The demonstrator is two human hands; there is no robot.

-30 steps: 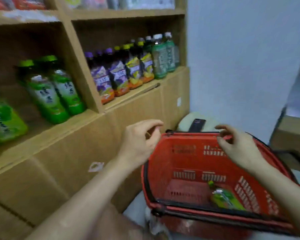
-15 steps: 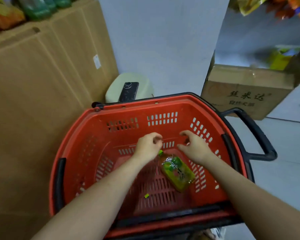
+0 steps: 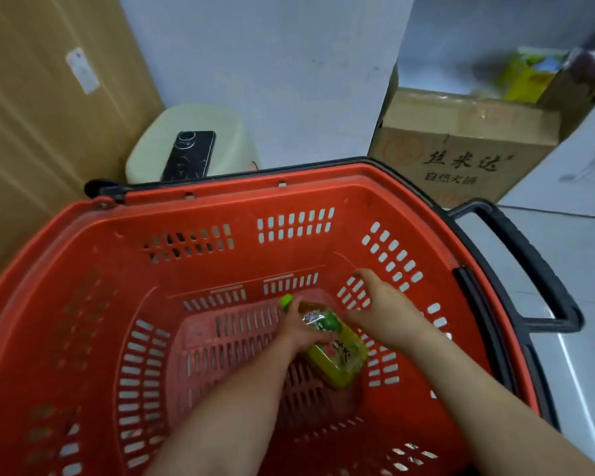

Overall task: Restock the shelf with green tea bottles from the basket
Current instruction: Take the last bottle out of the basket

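Note:
One green tea bottle with a green cap lies on its side on the bottom of the red plastic basket. My left hand is wrapped around the bottle's neck and upper part. My right hand hovers just to the right of the bottle, fingers spread and curled, touching nothing that I can see. The shelf is out of view.
A tan cardboard wall rises on the left. Behind the basket stands a pale stool with a black phone on it. A printed cardboard box sits at the right rear. The basket's black handle sticks out right.
My view dropped from the shelf to the basket. Both hands went down inside it; the left hand closed on the bottle's neck and the right came beside it.

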